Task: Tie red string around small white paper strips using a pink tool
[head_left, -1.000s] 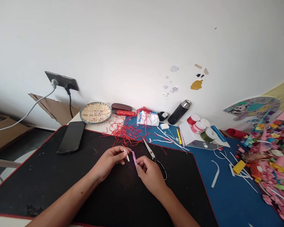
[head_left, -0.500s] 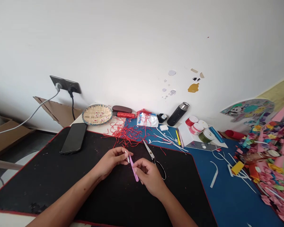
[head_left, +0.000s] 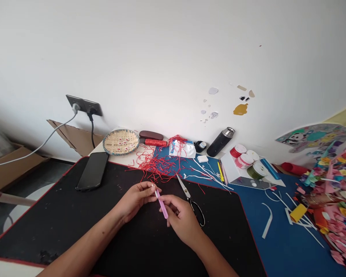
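Close together above the black mat (head_left: 54, 223), both hands work at the same spot. My left hand (head_left: 137, 200) pinches a small white piece (head_left: 156, 193) between thumb and fingertips, with part of it hidden by the fingers. A slim pink-purple stick-like tool (head_left: 163, 209) slants down from that piece, its upper end touching or very near it. My right hand (head_left: 180, 215) grips the tool with thumb and forefinger along its middle. Just beyond the right hand lie scissors (head_left: 186, 191) with black handles, and past the fingers spreads a heap of cut red cord (head_left: 157, 165).
A phone (head_left: 92, 171) and a woven basket (head_left: 121, 142) are at the left. Along the wall stand a red thread spool (head_left: 155, 142), a black flask (head_left: 220, 142) and ribbon rolls (head_left: 245, 161). White strips (head_left: 267, 221) and colourful paper pieces (head_left: 331, 200) lie at right.
My right hand has turned a little and its fingers have shifted on the pink-purple tool, with the forefinger now nearer the white piece. My left hand keeps its pinch. The view has swung slightly.
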`<action>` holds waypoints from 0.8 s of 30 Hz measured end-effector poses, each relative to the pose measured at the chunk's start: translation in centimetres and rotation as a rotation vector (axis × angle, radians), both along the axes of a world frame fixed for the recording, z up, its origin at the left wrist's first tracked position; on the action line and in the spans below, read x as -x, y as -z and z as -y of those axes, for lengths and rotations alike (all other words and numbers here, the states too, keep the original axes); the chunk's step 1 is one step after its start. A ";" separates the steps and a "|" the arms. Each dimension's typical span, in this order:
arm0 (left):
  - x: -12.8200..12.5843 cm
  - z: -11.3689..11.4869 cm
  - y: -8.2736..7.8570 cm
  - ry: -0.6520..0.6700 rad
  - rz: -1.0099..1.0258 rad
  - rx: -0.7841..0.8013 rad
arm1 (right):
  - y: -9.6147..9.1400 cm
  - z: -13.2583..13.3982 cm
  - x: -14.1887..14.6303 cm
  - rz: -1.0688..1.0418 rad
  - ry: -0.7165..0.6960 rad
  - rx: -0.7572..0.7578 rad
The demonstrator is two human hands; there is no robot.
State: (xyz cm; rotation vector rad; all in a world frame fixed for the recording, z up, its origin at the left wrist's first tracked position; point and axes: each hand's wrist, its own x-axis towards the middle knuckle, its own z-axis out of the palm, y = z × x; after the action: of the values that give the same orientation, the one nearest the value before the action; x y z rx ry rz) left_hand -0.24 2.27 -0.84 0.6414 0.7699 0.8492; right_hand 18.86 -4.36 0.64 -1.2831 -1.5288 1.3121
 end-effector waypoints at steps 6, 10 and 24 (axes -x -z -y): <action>0.2 -0.1 0.0 0.006 0.040 0.040 | -0.4 -1.0 0.3 0.117 -0.015 -0.137; 0.2 0.1 0.0 0.040 0.055 0.075 | -0.3 -1.4 0.3 0.138 0.007 -0.223; -0.3 0.6 0.0 0.101 0.124 0.127 | 0.6 -1.7 -0.4 0.138 0.048 -0.287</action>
State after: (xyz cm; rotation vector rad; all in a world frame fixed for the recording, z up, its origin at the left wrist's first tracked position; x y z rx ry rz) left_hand 0.02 1.64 -0.86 0.5063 0.6684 0.7349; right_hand 19.24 -2.67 0.07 -1.2360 -1.6997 0.9489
